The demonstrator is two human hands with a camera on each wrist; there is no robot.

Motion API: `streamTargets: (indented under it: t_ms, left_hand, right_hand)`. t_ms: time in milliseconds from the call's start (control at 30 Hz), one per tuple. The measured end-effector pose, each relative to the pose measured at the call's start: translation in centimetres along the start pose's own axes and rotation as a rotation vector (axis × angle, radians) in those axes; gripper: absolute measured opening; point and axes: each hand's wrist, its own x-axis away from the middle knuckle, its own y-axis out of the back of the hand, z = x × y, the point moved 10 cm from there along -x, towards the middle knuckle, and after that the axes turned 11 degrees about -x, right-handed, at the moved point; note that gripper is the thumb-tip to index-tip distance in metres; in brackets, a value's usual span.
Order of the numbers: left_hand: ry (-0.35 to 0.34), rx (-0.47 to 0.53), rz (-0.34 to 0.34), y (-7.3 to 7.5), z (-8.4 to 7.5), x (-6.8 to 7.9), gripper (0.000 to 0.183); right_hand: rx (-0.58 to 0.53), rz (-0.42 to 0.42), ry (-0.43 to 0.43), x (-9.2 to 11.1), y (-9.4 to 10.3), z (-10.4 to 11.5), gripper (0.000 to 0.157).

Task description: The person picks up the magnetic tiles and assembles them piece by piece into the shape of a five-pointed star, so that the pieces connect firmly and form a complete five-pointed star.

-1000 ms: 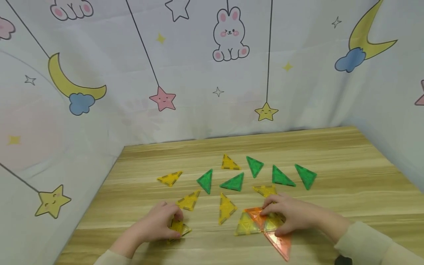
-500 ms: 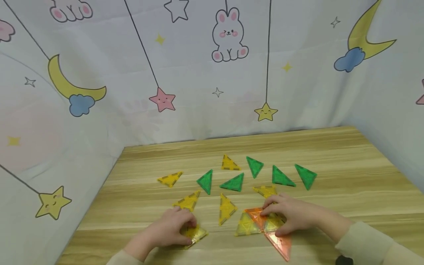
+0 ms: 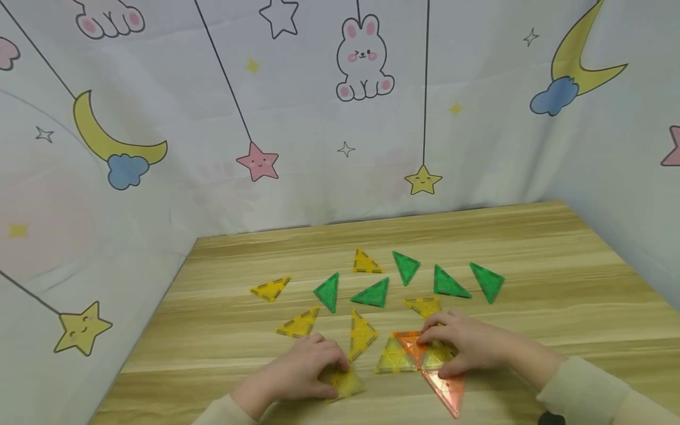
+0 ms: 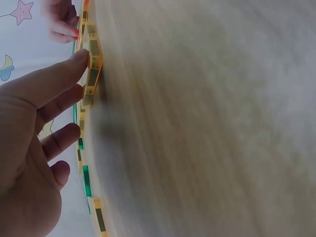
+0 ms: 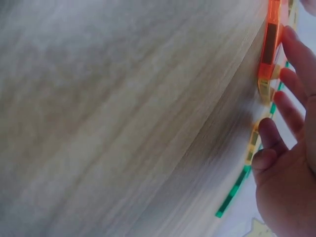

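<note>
My left hand (image 3: 306, 370) pinches a translucent yellow triangular magnetic tile (image 3: 349, 383) between thumb and fingers, low over the table. In the left wrist view the edge of this yellow tile (image 4: 93, 69) lies against the thumb tip. My right hand (image 3: 467, 341) rests on a joined group of flat tiles, thumb and fingers lightly bent across it. That group has an orange triangle (image 3: 409, 342) between yellow tiles (image 3: 394, 357) and a pinkish-orange triangle (image 3: 448, 392) pointing toward the near edge. The hand covers part of the right-hand yellow tile. In the right wrist view, fingertips are beside the orange edge (image 5: 270, 42).
Loose yellow triangles (image 3: 363, 335) lie just beyond the hands, with another yellow triangle (image 3: 271, 289) at the left. Several green triangles (image 3: 372, 293) are spread farther back on the wooden table (image 3: 239, 254). A printed white curtain (image 3: 303, 106) hangs behind the table.
My left hand has slid right along the table with the yellow tile, nearing the joined group. The right hand has stayed on its tiles.
</note>
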Motion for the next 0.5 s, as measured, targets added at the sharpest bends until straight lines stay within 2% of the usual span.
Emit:
streamTargets:
  t_ms: [100,333,500]
  left_hand:
    - [-0.015,0.014,-0.031,0.2,-0.2,-0.1,0.031]
    - [0.053,-0.006,-0.059,0.5,0.5,0.1,0.028]
    - [-0.034,-0.054,-0.067,0.2,-0.9,-0.4,0.025]
  right_hand:
    - [-0.003,0.004,-0.001,0.0,0.0,0.0,0.052]
    - [0.010,0.006,0.011,0.1,0.0,0.0,0.057]
    - [0.015,-0.003,-0.005,0.2,0.2,-0.1,0.057]
